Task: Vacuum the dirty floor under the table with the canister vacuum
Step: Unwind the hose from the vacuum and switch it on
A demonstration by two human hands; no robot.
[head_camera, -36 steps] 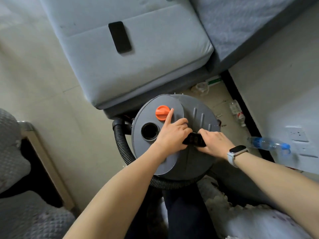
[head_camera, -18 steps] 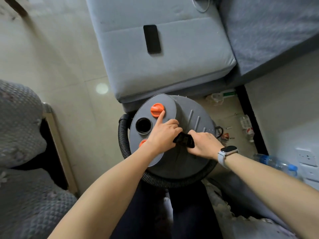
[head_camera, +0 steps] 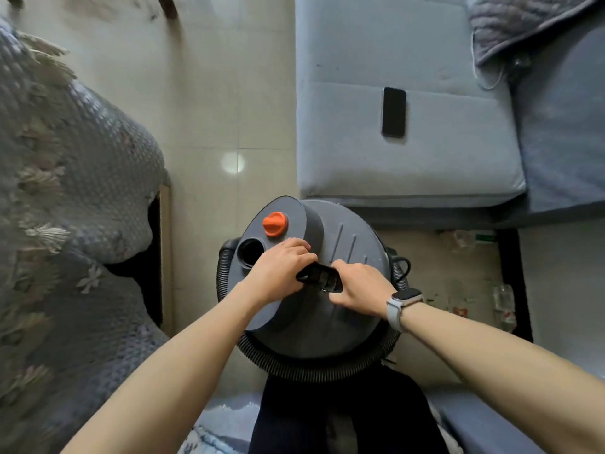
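Tiled floor; both hands grip upright vacuum handle.

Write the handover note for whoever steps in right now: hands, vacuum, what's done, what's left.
Left hand: curled round the left end of the black handle on top of the vacuum.
Right hand: grips the handle's right end.
Vacuum: stands on the floor in front of the sofa, at the person's feet. Hose is coiled round its base. The round port on the lid is open, nothing plugged in; orange knob beside it.
Done: both hands on the handle, nothing more.
Left: fit the hose, carry the vacuum to the table, vacuum under it. No table in view.
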